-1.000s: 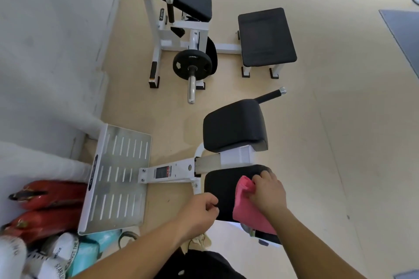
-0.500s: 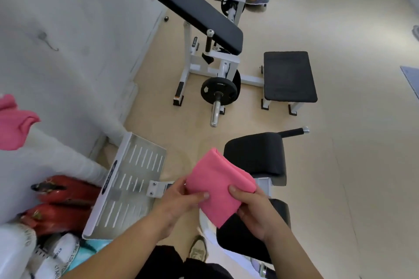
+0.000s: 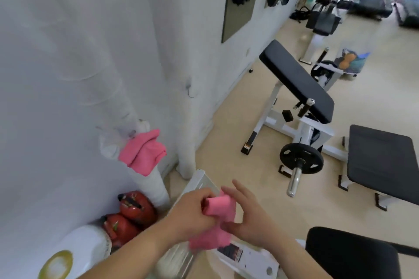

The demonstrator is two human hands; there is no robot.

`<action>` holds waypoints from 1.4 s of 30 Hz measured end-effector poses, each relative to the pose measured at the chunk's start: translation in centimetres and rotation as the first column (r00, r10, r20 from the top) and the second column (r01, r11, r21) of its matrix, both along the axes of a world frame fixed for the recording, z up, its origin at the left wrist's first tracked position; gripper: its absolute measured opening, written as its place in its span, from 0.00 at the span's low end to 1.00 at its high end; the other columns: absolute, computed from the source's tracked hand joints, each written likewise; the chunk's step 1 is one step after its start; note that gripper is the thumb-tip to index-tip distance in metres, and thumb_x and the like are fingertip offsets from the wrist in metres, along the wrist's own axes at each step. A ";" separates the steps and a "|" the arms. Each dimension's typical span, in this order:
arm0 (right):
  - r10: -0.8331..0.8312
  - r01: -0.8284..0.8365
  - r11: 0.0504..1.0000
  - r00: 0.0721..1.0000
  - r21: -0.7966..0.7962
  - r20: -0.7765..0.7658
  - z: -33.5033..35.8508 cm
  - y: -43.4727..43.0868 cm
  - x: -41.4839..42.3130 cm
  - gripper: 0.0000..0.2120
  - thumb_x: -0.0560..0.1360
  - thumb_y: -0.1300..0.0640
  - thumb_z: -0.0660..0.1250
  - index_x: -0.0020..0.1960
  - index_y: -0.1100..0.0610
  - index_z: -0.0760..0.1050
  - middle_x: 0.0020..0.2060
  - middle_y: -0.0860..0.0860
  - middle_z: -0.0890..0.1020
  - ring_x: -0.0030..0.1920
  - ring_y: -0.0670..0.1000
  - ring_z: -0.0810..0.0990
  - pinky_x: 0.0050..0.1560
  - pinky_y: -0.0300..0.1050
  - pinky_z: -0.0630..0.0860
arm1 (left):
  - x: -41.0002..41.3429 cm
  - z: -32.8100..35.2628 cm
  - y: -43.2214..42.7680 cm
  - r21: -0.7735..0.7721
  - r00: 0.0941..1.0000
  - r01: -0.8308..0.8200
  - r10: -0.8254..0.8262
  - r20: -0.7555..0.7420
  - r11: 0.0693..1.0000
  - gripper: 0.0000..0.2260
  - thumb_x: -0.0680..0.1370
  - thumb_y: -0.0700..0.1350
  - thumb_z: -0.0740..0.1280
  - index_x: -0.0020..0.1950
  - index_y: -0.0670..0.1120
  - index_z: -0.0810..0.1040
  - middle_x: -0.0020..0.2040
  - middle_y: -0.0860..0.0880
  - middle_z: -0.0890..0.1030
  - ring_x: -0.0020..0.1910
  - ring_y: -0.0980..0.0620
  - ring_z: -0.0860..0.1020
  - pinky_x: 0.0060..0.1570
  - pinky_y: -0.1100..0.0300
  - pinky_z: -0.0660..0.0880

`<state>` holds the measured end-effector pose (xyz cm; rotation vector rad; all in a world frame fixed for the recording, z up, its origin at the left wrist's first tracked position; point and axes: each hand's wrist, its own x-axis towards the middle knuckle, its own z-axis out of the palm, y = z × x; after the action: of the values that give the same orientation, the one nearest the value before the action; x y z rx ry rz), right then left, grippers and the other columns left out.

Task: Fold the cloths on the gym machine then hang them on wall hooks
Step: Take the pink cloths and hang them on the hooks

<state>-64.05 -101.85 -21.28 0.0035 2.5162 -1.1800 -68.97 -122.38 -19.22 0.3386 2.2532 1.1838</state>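
Note:
I hold a folded pink cloth (image 3: 215, 222) in front of me, low in the view. My left hand (image 3: 192, 213) is closed around its upper part. My right hand (image 3: 247, 217) touches its right side, thumb against the cloth and fingers spread. A second pink cloth (image 3: 142, 152) hangs folded on a wall hook at the left. Higher on the white wall sits a bare metal hook (image 3: 190, 91). The gym machine's black pad (image 3: 351, 253) is at the bottom right, its metal footplate (image 3: 199, 182) partly hidden behind my hands.
Red kettlebells (image 3: 131, 213) and a white container (image 3: 74, 253) sit by the wall at lower left. A black-padded bench with a weight plate (image 3: 300, 158) and a flat black seat (image 3: 383, 161) stand on the beige floor to the right.
The view has swung up and left toward the wall. My hands have carried the pink cloth leftward off the machine pad and bunched it smaller; the hanging cloth and bare hook have come into view.

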 end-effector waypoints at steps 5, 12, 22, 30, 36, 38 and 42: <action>-0.022 0.017 0.998 0.998 0.065 0.065 3.6 1.1 -9.4 0.16 0.65 0.47 0.80 0.49 0.45 0.78 0.57 0.42 0.82 0.55 0.43 0.79 0.57 0.42 0.77 | -7.7 3.2 -1.4 -0.057 0.987 -0.047 0.038 -0.155 0.997 0.13 0.64 0.54 0.69 0.43 0.48 0.77 0.36 0.52 0.82 0.36 0.54 0.79 0.37 0.54 0.78; -0.111 0.116 0.982 0.993 -0.146 0.044 6.2 4.6 -24.1 0.11 0.67 0.60 0.80 0.46 0.56 0.81 0.37 0.49 0.85 0.36 0.40 0.78 0.35 0.32 0.73 | -18.1 5.2 1.6 -0.064 0.941 -0.249 0.226 -0.250 0.966 0.12 0.70 0.55 0.73 0.41 0.49 0.77 0.32 0.56 0.77 0.30 0.60 0.72 0.33 0.64 0.70; -0.059 0.041 0.972 0.996 -0.230 -0.072 1.0 5.5 -42.9 0.12 0.75 0.61 0.73 0.50 0.44 0.83 0.42 0.47 0.88 0.43 0.49 0.86 0.48 0.48 0.83 | -32.5 0.3 2.6 -0.030 0.822 -0.540 0.519 -0.235 0.841 0.10 0.78 0.41 0.69 0.47 0.58 0.77 0.43 0.57 0.83 0.41 0.61 0.80 0.41 0.70 0.75; -0.156 0.171 0.919 0.985 -0.356 0.072 -2.2 2.9 -50.9 0.11 0.71 0.71 0.69 0.47 0.58 0.84 0.37 0.55 0.88 0.35 0.56 0.86 0.40 0.51 0.86 | -37.7 -3.0 1.9 0.086 0.733 -0.621 0.616 -0.290 0.779 0.13 0.76 0.35 0.67 0.43 0.54 0.82 0.38 0.54 0.84 0.36 0.54 0.82 0.40 0.54 0.83; -0.147 0.205 0.847 0.977 -0.490 0.156 -4.4 1.3 -52.6 0.13 0.70 0.76 0.65 0.48 0.65 0.83 0.43 0.63 0.87 0.45 0.61 0.88 0.51 0.54 0.86 | -37.8 -5.9 1.9 0.210 0.611 -0.725 0.753 -0.244 0.656 0.19 0.74 0.30 0.69 0.39 0.55 0.85 0.37 0.54 0.86 0.39 0.49 0.84 0.46 0.49 0.84; -0.097 0.200 0.820 0.972 -0.536 0.214 -4.8 1.6 -53.1 0.13 0.71 0.75 0.65 0.50 0.65 0.84 0.47 0.65 0.87 0.50 0.62 0.88 0.55 0.54 0.85 | -37.5 -6.3 1.9 0.195 0.614 -0.727 0.750 -0.246 0.658 0.18 0.74 0.31 0.70 0.37 0.54 0.85 0.37 0.55 0.85 0.38 0.54 0.83 0.44 0.59 0.82; 0.032 0.135 0.787 0.966 -0.602 0.258 -4.7 2.3 -52.9 0.09 0.74 0.61 0.75 0.53 0.62 0.85 0.50 0.60 0.88 0.54 0.59 0.87 0.60 0.53 0.83 | -36.9 -6.5 2.3 0.136 0.632 -0.718 0.721 -0.284 0.683 0.15 0.73 0.32 0.69 0.39 0.52 0.86 0.37 0.57 0.86 0.39 0.59 0.82 0.41 0.71 0.75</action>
<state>-116.99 -99.55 -25.98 0.0556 1.8178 -1.8456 -105.86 -120.05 -25.75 -0.4855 2.7802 1.6165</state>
